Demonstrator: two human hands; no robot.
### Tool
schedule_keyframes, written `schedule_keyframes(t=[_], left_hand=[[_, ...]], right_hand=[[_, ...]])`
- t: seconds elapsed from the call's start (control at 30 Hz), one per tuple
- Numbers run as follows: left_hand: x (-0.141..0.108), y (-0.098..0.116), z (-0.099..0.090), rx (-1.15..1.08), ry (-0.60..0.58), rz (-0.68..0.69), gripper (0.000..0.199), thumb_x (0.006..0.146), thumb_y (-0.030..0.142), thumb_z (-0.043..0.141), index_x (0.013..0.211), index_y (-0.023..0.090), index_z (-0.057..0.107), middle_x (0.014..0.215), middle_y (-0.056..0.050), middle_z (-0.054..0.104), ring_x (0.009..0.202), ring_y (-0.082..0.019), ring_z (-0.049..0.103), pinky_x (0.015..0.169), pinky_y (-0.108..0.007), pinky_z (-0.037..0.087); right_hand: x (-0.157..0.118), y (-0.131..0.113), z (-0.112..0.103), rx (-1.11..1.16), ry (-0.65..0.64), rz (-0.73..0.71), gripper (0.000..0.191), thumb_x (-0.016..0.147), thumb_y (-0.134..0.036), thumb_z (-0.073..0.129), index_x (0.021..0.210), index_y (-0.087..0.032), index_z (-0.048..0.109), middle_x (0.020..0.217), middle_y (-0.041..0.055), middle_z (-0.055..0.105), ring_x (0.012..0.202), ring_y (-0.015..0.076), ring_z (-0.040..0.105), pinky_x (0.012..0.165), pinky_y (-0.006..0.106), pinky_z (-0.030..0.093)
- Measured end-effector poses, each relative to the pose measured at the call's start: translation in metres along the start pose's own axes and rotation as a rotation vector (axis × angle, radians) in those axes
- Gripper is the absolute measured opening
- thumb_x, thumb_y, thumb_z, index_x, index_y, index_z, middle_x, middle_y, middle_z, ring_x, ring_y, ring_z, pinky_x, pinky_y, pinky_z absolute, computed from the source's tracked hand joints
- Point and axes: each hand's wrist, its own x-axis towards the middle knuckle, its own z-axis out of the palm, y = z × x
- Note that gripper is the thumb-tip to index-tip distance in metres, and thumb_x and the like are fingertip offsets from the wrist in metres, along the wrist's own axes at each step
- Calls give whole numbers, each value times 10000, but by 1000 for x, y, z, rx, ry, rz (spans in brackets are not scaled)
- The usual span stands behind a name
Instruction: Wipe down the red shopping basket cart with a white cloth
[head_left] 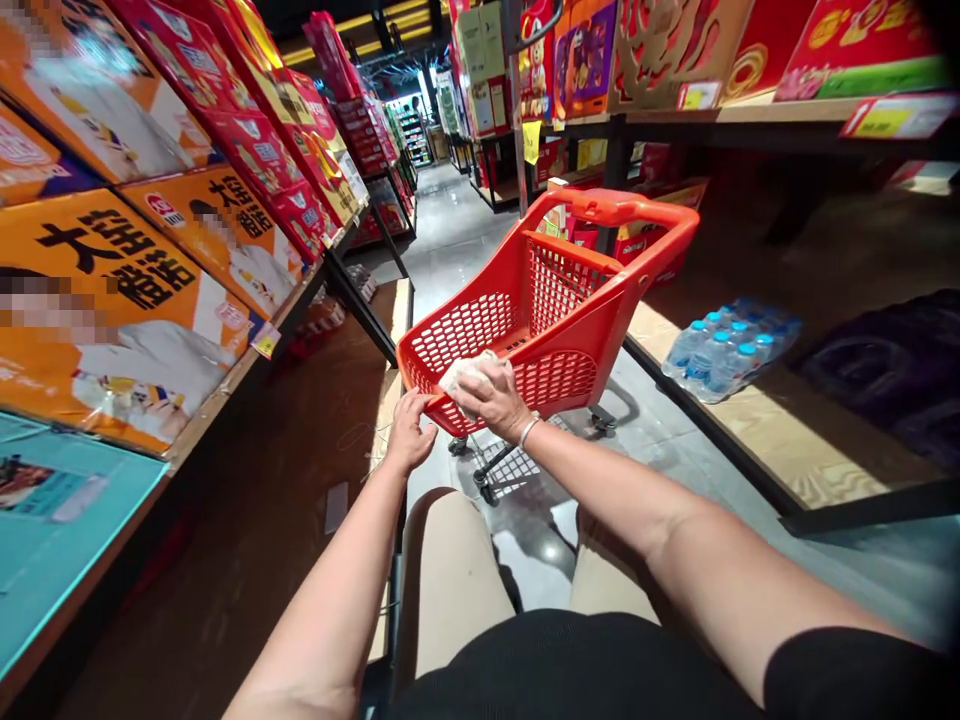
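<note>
A red plastic shopping cart (570, 385) with mesh-like side walls stands on the floor in front of me, its handle at the far end. My left hand (410, 432) has its fingers wrapped over the cart's near left corner. In my right hand (491, 398) is a crumpled whitish cloth (469, 375), pressed against the top rim of the cart's near side. The cart's basket shows nothing inside where I can see into it.
Shelves with orange boxes (97, 300) rise close on my left. On the right, a pack of water bottles (724, 350) sits on a low wooden shelf (847, 465). A tiled aisle (450, 215) runs away between stacked goods.
</note>
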Motion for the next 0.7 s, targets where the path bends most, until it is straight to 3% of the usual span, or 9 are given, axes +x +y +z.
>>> schedule_keyframes(t=[0.17, 0.27, 0.33, 0.43, 0.53, 0.6, 0.7], left_hand=[[3, -6, -6, -20, -60, 15, 515, 681, 133, 497, 1173, 217, 625, 1293, -100, 649, 1411, -288, 464, 1224, -522, 345], [5, -9, -9, -45, -81, 31, 458, 696, 159, 509, 1135, 213, 626, 1272, -97, 663, 1412, -297, 468, 1217, -537, 349], [5, -9, -12, -51, -86, 36, 406, 721, 196, 530, 1115, 212, 624, 1256, -97, 669, 1413, -306, 467, 1214, -540, 347], [7, 1, -16, -26, -81, 3, 309, 779, 291, 568, 1068, 204, 629, 1260, -119, 659, 1386, -329, 484, 1198, -545, 358], [16, 26, -17, 42, -34, -76, 380, 819, 321, 575, 1177, 202, 616, 1257, -131, 652, 1293, -350, 548, 1211, -612, 284], [24, 48, -12, 50, 2, -73, 551, 826, 284, 564, 1364, 171, 533, 1329, -159, 615, 1287, -353, 543, 1212, -604, 277], [33, 73, 0, 28, -45, -30, 714, 822, 266, 568, 1505, 135, 405, 1422, -188, 549, 1305, -366, 518, 1157, -565, 363]], right_hand=[[-59, -15, 37, -4, -261, -186, 159, 1000, -291, 577, 1089, -337, 702, 1265, -5, 658, 1185, 224, 449, 972, 448, 380], [-69, 1, 27, -41, -359, -298, 80, 961, -307, 646, 924, -278, 710, 1116, -9, 699, 1049, 207, 480, 871, 399, 396], [-55, 18, 5, -68, -313, -336, 94, 977, -326, 623, 992, -300, 713, 1182, -6, 687, 1097, 220, 471, 877, 406, 384], [-19, 41, -31, -115, -67, -227, 215, 1013, -333, 564, 1191, -368, 679, 1318, 5, 636, 1261, 245, 405, 999, 466, 340], [-6, 50, -42, -145, 83, -57, 264, 1012, -322, 562, 1245, -369, 676, 1331, 21, 619, 1338, 258, 346, 1111, 495, 263], [-22, 44, -29, -140, 32, 0, 238, 1008, -329, 566, 1201, -361, 703, 1291, 19, 632, 1317, 256, 359, 1106, 477, 270], [-65, 31, 4, -125, -235, 36, 189, 990, -314, 590, 1122, -338, 725, 1225, 20, 658, 1181, 240, 428, 985, 426, 342]])
